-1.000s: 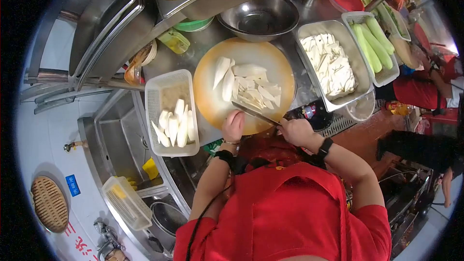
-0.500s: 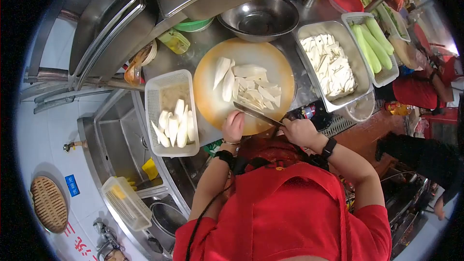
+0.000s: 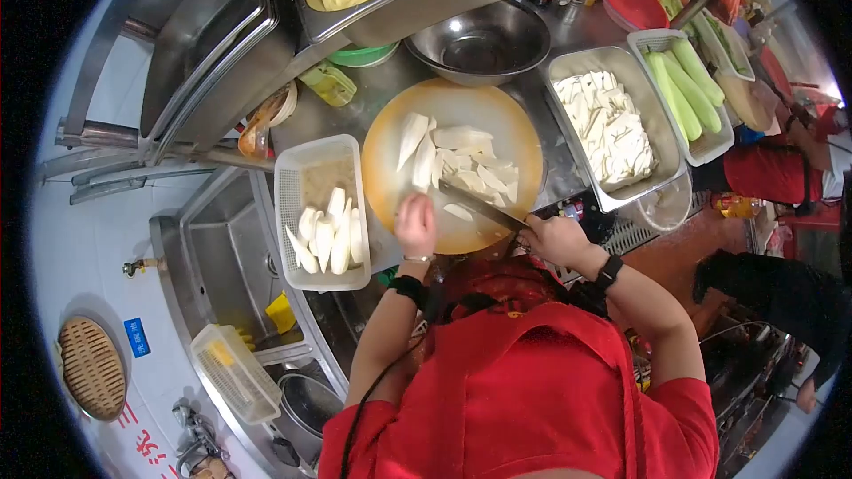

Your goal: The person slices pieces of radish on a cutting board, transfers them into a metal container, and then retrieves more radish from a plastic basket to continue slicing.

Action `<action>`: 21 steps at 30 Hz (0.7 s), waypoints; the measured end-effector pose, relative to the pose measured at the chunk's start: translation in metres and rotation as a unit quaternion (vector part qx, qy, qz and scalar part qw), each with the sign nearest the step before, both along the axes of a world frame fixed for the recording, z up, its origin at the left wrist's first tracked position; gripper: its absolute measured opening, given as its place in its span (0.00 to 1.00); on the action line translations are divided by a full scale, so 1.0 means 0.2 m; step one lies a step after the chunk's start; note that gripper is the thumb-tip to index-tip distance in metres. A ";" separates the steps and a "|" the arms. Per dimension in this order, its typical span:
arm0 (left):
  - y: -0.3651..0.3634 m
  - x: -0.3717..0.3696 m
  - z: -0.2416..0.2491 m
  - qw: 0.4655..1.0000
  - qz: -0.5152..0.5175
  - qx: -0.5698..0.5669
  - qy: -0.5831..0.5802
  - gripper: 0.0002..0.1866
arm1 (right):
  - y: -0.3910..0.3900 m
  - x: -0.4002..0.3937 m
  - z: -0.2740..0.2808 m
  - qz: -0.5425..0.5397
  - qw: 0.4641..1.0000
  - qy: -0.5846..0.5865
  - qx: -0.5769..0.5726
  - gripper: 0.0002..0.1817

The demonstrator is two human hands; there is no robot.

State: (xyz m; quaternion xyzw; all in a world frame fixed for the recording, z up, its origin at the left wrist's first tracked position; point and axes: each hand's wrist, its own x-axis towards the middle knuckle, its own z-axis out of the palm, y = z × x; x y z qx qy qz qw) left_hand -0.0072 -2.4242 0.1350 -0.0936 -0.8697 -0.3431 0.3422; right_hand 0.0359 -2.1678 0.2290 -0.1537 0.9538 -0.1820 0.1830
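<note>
My right hand [image 3: 557, 239] is closed around the handle of a knife [image 3: 486, 209], its blade angled over the round cutting board [image 3: 390, 129]. Beside the blade tip, the blurred fingers of my left hand [image 3: 414, 226] come right to the lower end of a peeled white shoot [image 3: 423, 164], perhaps water bamboo. Another long shoot piece [image 3: 412, 137] lies alongside it. Sliced white pieces [image 3: 488, 179] are heaped right of these, and one loose slice [image 3: 458, 212] lies below the blade.
Left of the board stands a white basket [image 3: 282, 204] with several peeled shoots [image 3: 327, 235]. To the right are a steel pan [image 3: 603, 198] of white slices and a basket of green gourds [image 3: 683, 93]. A dark metal bowl [image 3: 479, 40] sits behind; a co-worker [image 3: 772, 168] stands far right.
My left hand has shifted left and up, to the end of the shoot. The knife has moved slightly up and right, uncovering a loose slice. The view has shifted a little.
</note>
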 end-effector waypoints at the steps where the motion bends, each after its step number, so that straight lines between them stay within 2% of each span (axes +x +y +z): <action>1: -0.03 -0.02 0.01 0.997 0.031 -0.007 -0.076 0.10 | 0.00 0.00 0.01 0.015 1.000 -0.007 -0.008 0.15; 2: -0.04 -0.07 0.05 0.997 0.031 -0.007 -0.075 0.10 | 0.01 0.01 0.02 0.030 0.999 -0.013 -0.017 0.15; 4: -0.04 -0.19 0.13 0.986 0.037 -0.024 -0.158 0.15 | 0.01 0.03 -0.03 0.049 0.999 -0.012 -0.012 0.15; 8: -0.01 -0.38 0.24 0.988 -0.016 -0.084 -0.130 0.19 | 0.01 0.03 -0.06 0.055 0.998 0.001 0.016 0.15; 10: 0.03 -0.48 0.31 0.957 -0.155 -0.191 -0.153 0.21 | 0.02 0.02 -0.08 0.034 0.999 0.015 0.020 0.16; 11: 0.05 -0.52 0.32 0.940 -0.186 -0.223 -0.179 0.23 | 0.03 0.02 -0.09 0.016 0.999 0.030 0.025 0.16; 12: 0.08 -0.55 0.31 0.940 -0.189 -0.223 -0.177 0.23 | 0.04 0.02 -0.11 0.012 0.999 0.030 0.026 0.16; 14: 0.13 -0.60 0.28 0.904 -0.214 -0.317 -0.190 0.26 | 0.06 0.02 -0.12 -0.011 0.999 0.049 0.017 0.17; 18: 0.13 -0.65 0.22 0.888 -0.222 -0.328 -0.234 0.27 | 0.08 0.03 -0.10 -0.001 1.000 0.013 0.018 0.16; 20: 0.07 -0.64 0.19 0.922 -0.171 -0.327 -0.118 0.27 | 0.08 0.06 -0.11 0.007 1.000 -0.004 -0.006 0.16; 21: 0.04 -0.62 0.20 0.921 -0.172 -0.330 -0.117 0.27 | 0.08 0.06 -0.09 0.005 1.000 -0.003 -0.010 0.16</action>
